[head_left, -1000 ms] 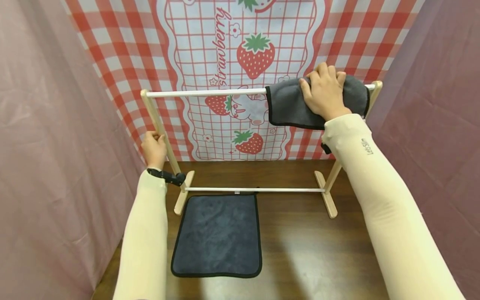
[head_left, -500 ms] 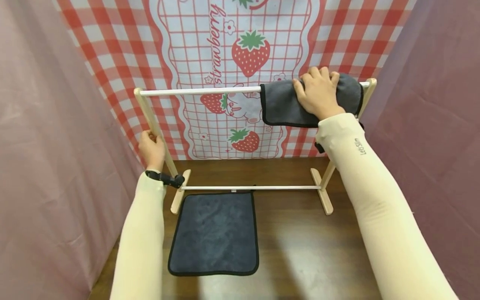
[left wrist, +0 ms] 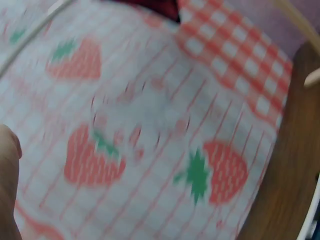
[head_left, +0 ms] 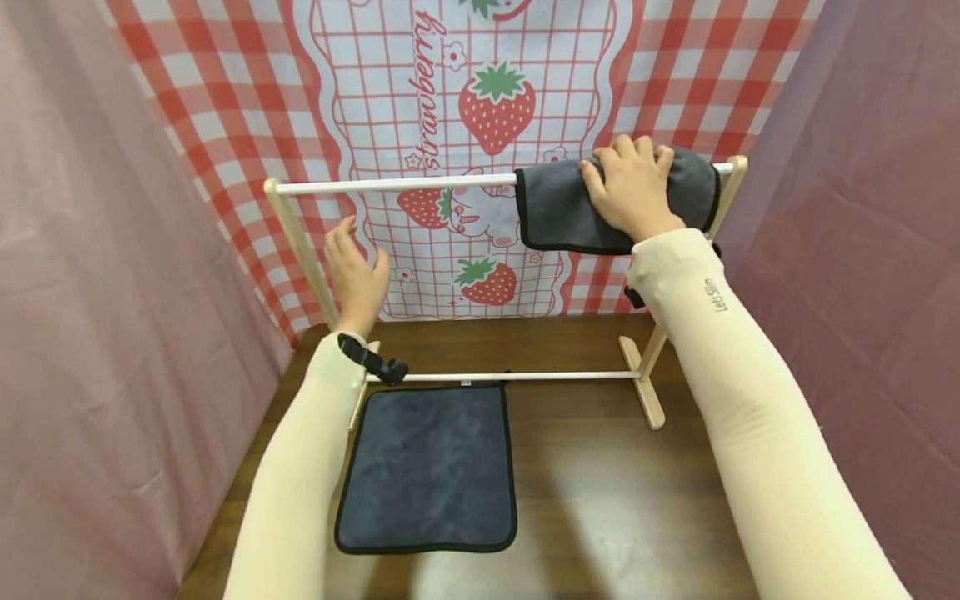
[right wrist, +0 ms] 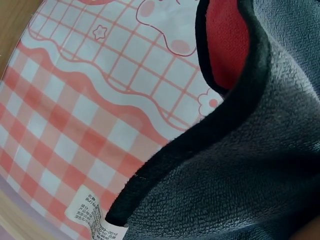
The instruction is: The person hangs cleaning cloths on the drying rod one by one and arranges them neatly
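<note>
A grey towel (head_left: pixel 558 204) with black edging hangs over the right end of a rack's white top bar (head_left: pixel 397 184). My right hand (head_left: pixel 636 187) lies over it at the bar, fingers bent over the top and thumb on the front side. In the right wrist view, the grey towel (right wrist: pixel 240 180) shows a red inner face and a white label (right wrist: pixel 90 215). My left hand (head_left: pixel 357 279) is in the air beside the left wooden post (head_left: pixel 303 250), fingers loosely extended and holding nothing. Only part of a left-hand finger (left wrist: pixel 7 185) shows in the left wrist view.
A second dark grey towel (head_left: pixel 427 471) lies flat on the brown wooden tabletop (head_left: pixel 585 483), just in front of the lower white bar (head_left: pixel 562 376). The rack's right foot (head_left: pixel 642 383) stands on the table. A strawberry-print cloth (head_left: pixel 495 108) hangs behind; pink curtains (head_left: pixel 847 250) flank both sides.
My left hand has let go of the left post and moved to the right, its fingers opening. My right hand stays on the hanging towel. The view has shifted slightly.
</note>
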